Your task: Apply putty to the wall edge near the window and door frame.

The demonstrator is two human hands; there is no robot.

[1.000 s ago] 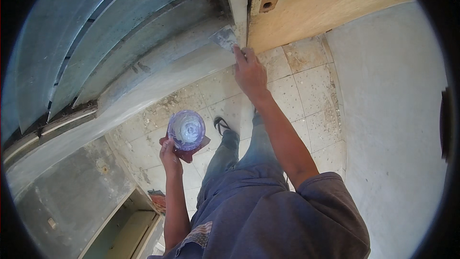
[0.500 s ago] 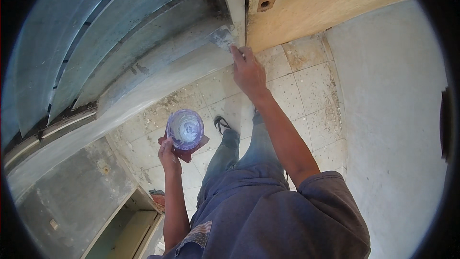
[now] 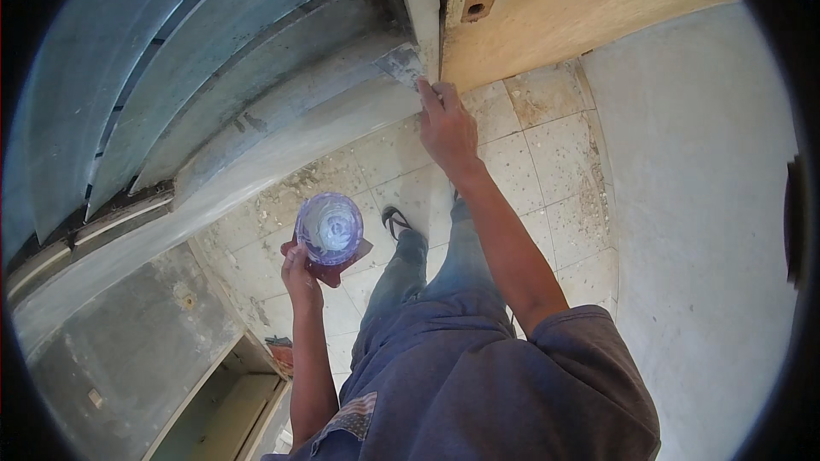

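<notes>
My right hand point(image 3: 449, 130) is closed on a putty knife point(image 3: 401, 64), its handle mostly hidden by the fingers. The wide blade lies against the wall ledge below the window, beside the pale door frame point(image 3: 418, 0). Lower on the left, my left hand point(image 3: 301, 276) grips a purple tub point(image 3: 330, 228) with whitish paste smeared inside. A dark red cloth-like or flat piece point(image 3: 342, 271) shows under the tub, held in the same hand; what it is I cannot make out.
Louvred window panes point(image 3: 231, 60) fill the upper left. A yellowish door point(image 3: 581, 0) stands at the top right, near a pale wall point(image 3: 700, 205). Debris speckles the tiled floor point(image 3: 504, 162). A grey counter point(image 3: 128, 324) with an open compartment sits at lower left.
My right hand and the putty knife have shifted very slightly, the hand a little to the right. My left hand and the tub have barely moved.
</notes>
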